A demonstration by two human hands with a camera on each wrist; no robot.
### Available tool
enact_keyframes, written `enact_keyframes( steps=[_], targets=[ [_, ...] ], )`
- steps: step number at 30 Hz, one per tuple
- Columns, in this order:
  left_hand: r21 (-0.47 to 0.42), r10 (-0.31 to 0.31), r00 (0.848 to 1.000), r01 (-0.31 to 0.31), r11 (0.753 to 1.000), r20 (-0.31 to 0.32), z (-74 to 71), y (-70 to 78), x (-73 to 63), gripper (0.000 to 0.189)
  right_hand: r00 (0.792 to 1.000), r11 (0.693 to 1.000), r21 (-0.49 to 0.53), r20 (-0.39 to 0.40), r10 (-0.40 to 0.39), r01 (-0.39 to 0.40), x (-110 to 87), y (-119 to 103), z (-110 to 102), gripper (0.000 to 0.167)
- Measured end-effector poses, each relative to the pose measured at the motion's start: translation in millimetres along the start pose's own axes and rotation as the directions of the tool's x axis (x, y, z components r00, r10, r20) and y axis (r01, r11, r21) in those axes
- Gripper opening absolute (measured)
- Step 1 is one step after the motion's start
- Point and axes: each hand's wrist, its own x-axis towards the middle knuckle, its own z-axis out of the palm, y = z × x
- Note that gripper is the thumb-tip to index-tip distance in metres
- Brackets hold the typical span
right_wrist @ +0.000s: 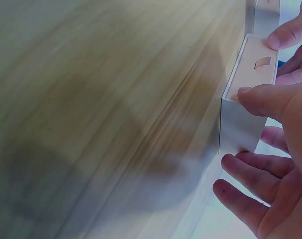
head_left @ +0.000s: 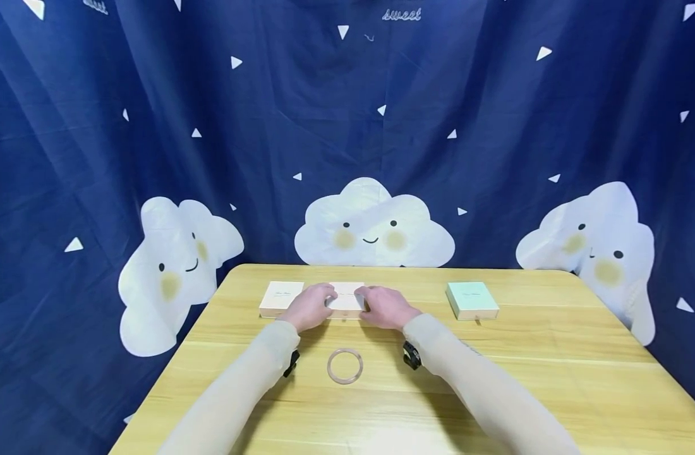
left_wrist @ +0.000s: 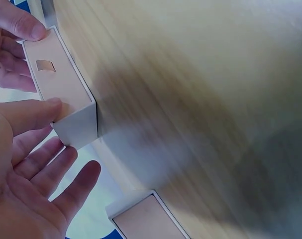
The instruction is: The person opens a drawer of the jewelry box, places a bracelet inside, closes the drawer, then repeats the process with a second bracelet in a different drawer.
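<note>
A small pale pink drawer box (head_left: 347, 301) with a ribbon pull tab sits toward the far side of the wooden table. My left hand (head_left: 310, 307) grips its left end, thumb on the front face and fingers at the side and behind. At the other end, my right hand (head_left: 388, 307) holds it in much the same way. The tab (left_wrist: 46, 65) lies between the two thumbs in the left wrist view. Nearer to me, between the forearms, a pinkish translucent bangle (head_left: 344, 366) lies flat on the table.
A second pale pink box (head_left: 282, 297) stands just left of my left hand. Off to the right is a mint green box (head_left: 472, 300) with a small tab at its front. Behind the table's far edge hangs a dark blue curtain (head_left: 336, 126) with cloud prints.
</note>
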Motion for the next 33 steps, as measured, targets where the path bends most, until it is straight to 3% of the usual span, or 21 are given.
enact_keyframes(
  steps=[10, 33],
  targets=[
    [0.013, -0.063, 0.998, 0.063, 0.998, -0.005, -3.5, -6.1, -2.3, 0.032, 1.0, 1.0, 0.0, -0.004, -0.002, 0.002, 6.7, -6, 2, 0.052],
    [-0.008, -0.092, 0.996, 0.092, 0.996, 0.002, -5.0, -8.8, -3.1, 0.034, 1.0, 1.0, 0.004, -0.009, -0.006, 0.006, 10.4, -9, 4, 0.052]
  ],
)
